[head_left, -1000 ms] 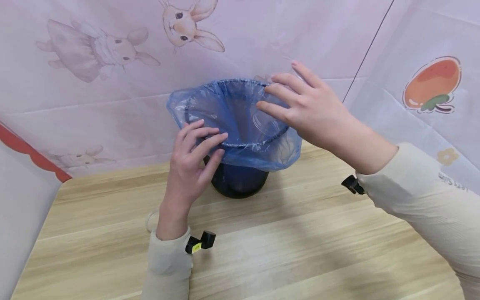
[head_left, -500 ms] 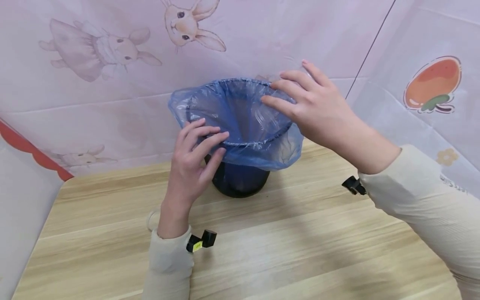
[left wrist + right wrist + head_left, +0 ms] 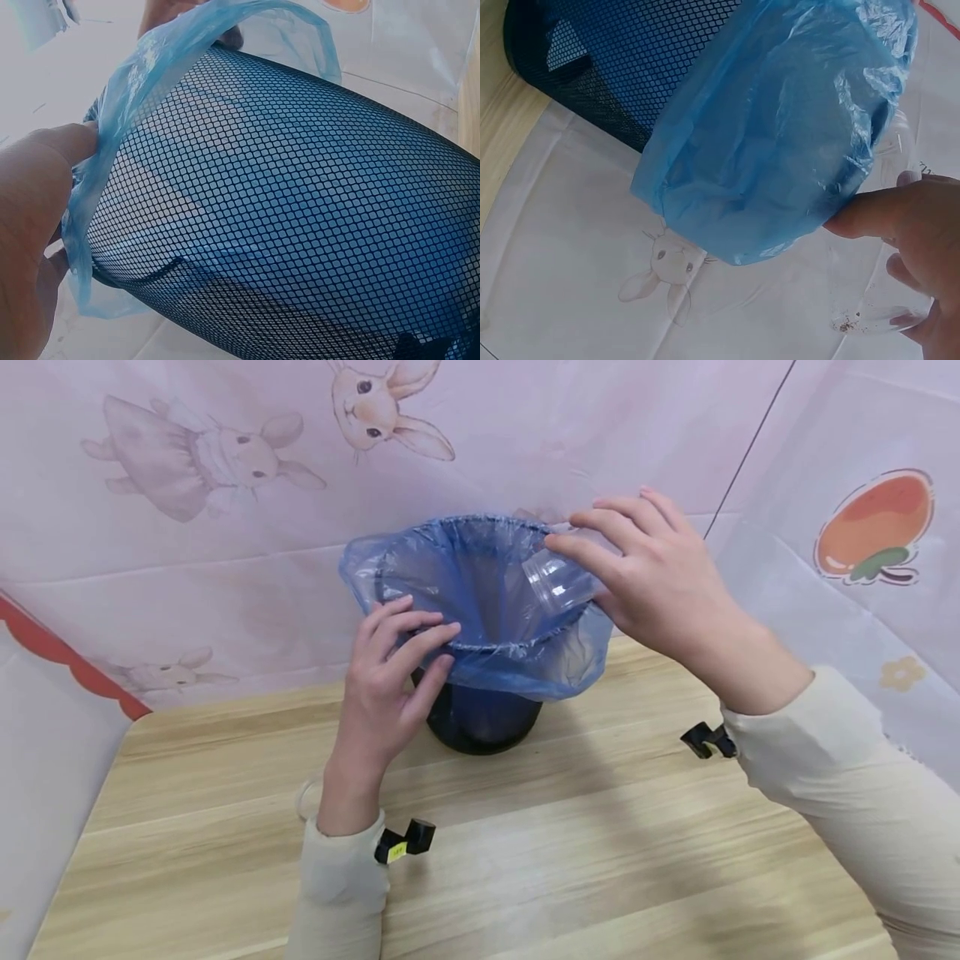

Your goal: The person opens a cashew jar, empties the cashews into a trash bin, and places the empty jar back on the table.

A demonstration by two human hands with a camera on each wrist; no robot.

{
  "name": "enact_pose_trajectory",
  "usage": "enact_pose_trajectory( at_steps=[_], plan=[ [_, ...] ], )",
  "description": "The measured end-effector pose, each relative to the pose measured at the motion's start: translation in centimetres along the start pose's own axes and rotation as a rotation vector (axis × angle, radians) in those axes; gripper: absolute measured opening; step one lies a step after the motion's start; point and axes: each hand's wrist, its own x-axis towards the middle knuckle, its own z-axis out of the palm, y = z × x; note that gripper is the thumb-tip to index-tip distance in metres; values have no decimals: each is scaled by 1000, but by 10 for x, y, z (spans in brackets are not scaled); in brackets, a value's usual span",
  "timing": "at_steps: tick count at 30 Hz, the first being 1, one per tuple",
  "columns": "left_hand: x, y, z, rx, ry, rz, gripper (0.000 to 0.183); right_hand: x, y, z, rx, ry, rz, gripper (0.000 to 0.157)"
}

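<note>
A black mesh trash can [image 3: 285, 180] stands on the table, lined with a blue plastic bag [image 3: 480, 577] folded out over its rim. My left hand [image 3: 386, 672] holds the near left rim through the bag, fingers over the edge and thumb outside. At the right side of the rim, my right hand [image 3: 645, 568] grips a clear plastic jar [image 3: 558, 581]. The jar is tilted, its ridged mouth over the can's opening. Small brown bits lie at the jar's bottom end in the right wrist view. The palm hides much of the jar in the head view.
The wood-grain table [image 3: 525, 835] extends in front of the can. Right behind it rises a pale backdrop [image 3: 225, 560] printed with rabbits, and another panel [image 3: 810, 635] with an orange fruit print stands at the right.
My right hand has shifted right and turned. The jar's mouth has swung up to the right, so its side now shows over the bag. My left hand stays at the rim.
</note>
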Motion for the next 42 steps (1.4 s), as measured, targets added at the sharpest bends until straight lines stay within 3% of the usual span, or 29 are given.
enact_pose_trajectory(
  at_steps=[9, 13, 21, 33, 42],
  plan=[
    [1, 1, 1, -12, 14, 7, 25, -5, -2, -4, 95, 31, 66, 77],
    [0, 1, 1, -11, 13, 4, 25, -10, -3, -5, 135, 63, 117, 75],
    [0, 0, 2, -8, 9, 0, 25, -23, -4, -9, 194, 48, 248, 75],
    [-2, 0, 3, -2, 5, -7, 25, -36, -4, -15, 318, 81, 357, 77],
    [0, -1, 4, -2, 16, 6, 25, -52, -5, -14, 340, 142, 425, 76]
  ],
)
